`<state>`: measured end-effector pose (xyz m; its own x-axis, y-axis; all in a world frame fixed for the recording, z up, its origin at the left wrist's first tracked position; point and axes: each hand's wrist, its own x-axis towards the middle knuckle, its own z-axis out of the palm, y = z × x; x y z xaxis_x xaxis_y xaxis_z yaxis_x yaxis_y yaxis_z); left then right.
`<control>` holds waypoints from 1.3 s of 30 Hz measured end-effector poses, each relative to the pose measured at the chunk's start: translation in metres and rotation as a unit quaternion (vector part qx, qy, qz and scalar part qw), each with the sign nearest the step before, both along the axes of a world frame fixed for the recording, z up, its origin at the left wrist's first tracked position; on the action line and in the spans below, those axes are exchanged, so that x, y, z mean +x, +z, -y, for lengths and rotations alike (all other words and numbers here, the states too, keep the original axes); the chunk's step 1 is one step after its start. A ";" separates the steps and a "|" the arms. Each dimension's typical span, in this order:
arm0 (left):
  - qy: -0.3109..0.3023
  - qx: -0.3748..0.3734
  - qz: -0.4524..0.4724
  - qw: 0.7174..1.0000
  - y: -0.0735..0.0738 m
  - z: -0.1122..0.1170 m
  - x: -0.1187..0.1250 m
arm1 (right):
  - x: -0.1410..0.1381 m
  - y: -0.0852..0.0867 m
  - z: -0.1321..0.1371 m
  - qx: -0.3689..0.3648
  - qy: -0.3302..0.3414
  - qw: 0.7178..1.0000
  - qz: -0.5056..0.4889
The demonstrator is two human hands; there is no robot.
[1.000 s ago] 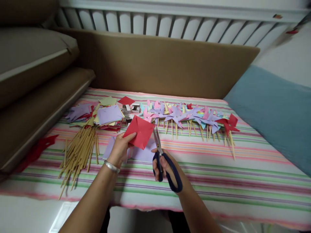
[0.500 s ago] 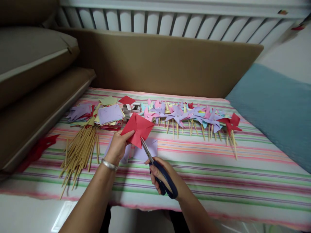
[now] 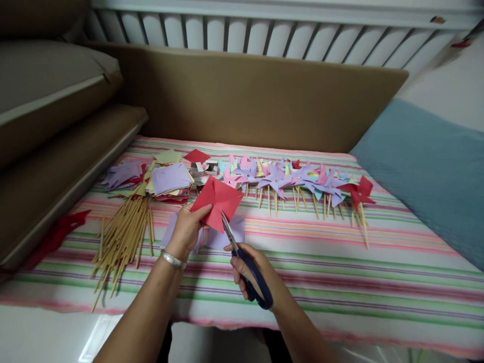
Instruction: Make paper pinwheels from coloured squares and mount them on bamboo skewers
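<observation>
A square of red paper (image 3: 223, 199) with diagonal slits is pinched at its left corner by my left hand (image 3: 188, 225), thumb on top. My right hand (image 3: 247, 269) grips the dark blue handles of a pair of scissors (image 3: 255, 280). The blades reach up to the paper's lower edge and look nearly closed there. Beneath the red square, purple paper squares (image 3: 229, 234) lie on the striped cloth, partly hidden by my left hand and the paper.
Wooden sticks (image 3: 123, 237) lie in a bundle at the left, below stacked cut paper squares (image 3: 172, 179). Small open boxes (image 3: 212, 167) stand behind the red paper. Finished paper pinwheels (image 3: 276, 179) on sticks line the right. A brown board (image 3: 249, 101) rises behind the striped cloth (image 3: 340, 282).
The red paper has turned slightly and shifted a little to the right in my left hand. The scissors have stayed at its lower edge, with the handles slightly further left.
</observation>
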<state>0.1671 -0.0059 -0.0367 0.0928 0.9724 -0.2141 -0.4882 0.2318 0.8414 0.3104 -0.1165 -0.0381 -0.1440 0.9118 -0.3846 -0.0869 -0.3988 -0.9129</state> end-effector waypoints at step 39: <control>0.062 -0.010 -0.013 0.998 0.005 -0.003 -0.002 | 0.007 -0.011 -0.003 0.040 0.036 0.993 0.107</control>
<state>0.1653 -0.0030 -0.0317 -0.0338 0.9714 -0.2349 -0.4916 0.1885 0.8502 0.3170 -0.1139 -0.0488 -0.1333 0.9305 -0.3411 0.1389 -0.3232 -0.9361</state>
